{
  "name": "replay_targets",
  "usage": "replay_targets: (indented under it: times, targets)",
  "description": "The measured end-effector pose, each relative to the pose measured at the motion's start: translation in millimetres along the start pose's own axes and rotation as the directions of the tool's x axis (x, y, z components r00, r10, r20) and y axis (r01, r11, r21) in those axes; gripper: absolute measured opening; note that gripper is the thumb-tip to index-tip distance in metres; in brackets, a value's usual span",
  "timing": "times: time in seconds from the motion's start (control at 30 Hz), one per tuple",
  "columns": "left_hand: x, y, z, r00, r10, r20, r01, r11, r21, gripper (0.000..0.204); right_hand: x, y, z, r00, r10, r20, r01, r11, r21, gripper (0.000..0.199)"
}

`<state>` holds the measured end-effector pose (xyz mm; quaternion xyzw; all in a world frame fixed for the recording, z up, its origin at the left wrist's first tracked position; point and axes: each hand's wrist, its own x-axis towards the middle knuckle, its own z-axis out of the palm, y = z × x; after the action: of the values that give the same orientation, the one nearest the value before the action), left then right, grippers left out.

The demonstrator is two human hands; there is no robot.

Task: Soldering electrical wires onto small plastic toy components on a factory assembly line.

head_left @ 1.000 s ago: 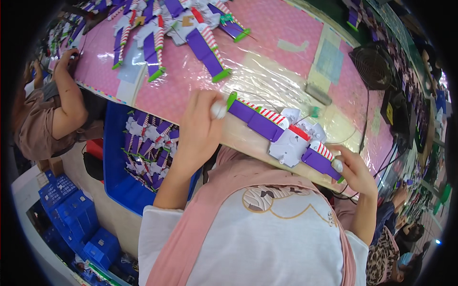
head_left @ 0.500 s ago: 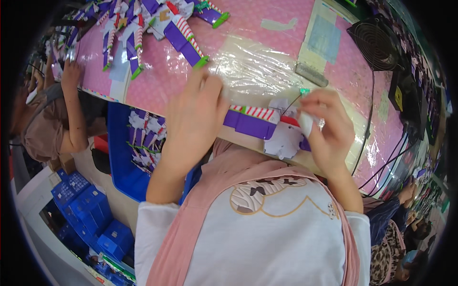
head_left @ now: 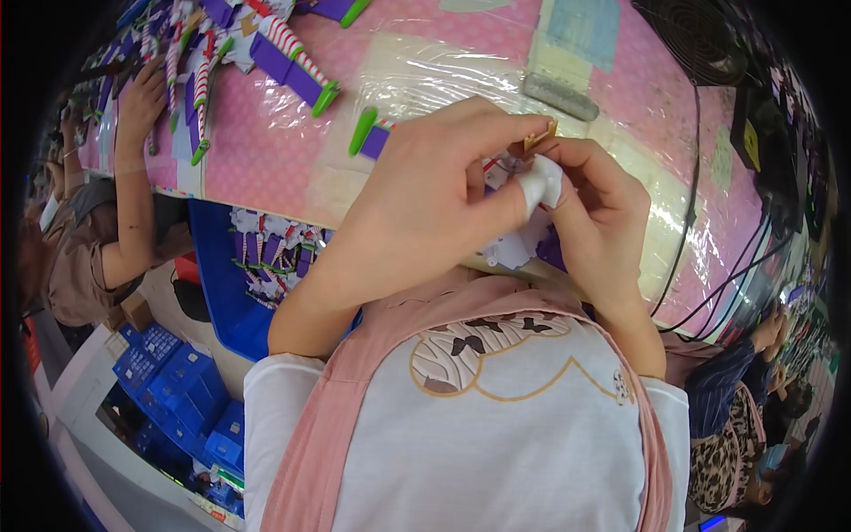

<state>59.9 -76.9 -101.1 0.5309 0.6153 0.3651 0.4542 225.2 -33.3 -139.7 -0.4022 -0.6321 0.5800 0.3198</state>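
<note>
In the head view, your left hand (head_left: 443, 168) seems to pinch a small tan piece (head_left: 540, 136) over the purple-and-white winged part (head_left: 508, 252) on the counter (head_left: 275, 177). Your right hand (head_left: 601, 204) curls beside it, its grip unclear. You're apparently positioning the piece; the next move calls for steady fingertips.

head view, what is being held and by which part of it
A small tan piece, between fingertips of the left hand and right hand; exact grip hidden.
</note>
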Motion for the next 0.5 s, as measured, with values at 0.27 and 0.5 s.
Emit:
replay_targets:
  times: [0.27,0.5]
  targets:
    - [-10,-26,3,0.953,-0.190,-0.236,0.109,0.942,-0.317,0.014,1,-9,1,0.980,0.169,0.101,-0.197,0.845,0.497,0.018]
    - [-19,-24,10,0.935,-0.058,-0.350,0.002,0.987,-0.159,0.016,-4,-13,11,0.982,0.187,-0.003,-0.185,0.975,0.121,0.016]
